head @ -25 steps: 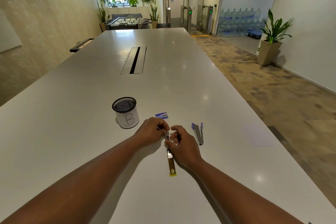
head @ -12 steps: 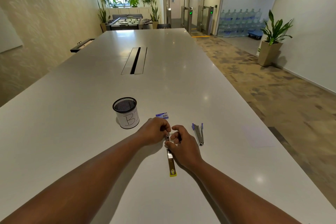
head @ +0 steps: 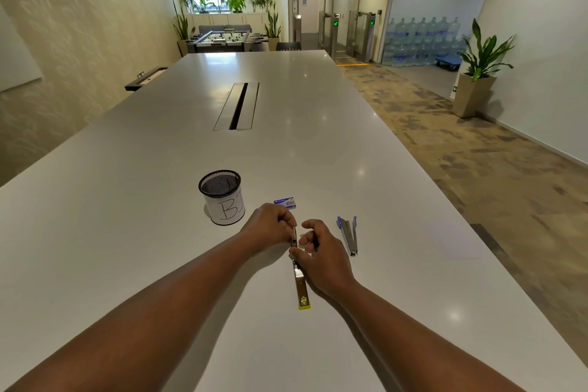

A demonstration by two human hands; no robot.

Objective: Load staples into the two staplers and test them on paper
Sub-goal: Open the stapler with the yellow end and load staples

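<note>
Head view: the left hand [head: 270,226] is pinching the far end of the yellow stapler [head: 300,288], fingers curled tight on it. The right hand [head: 321,256] is pressing a thumb against its middle, other fingers loosely bent above. The staple box [head: 285,202] is lying just beyond the left fingers; the blue stapler [head: 349,235] is sitting right of the right fingers. Any staples are hidden. Judging by this, the strip could be slipping or jamming if fed crooked.
</note>
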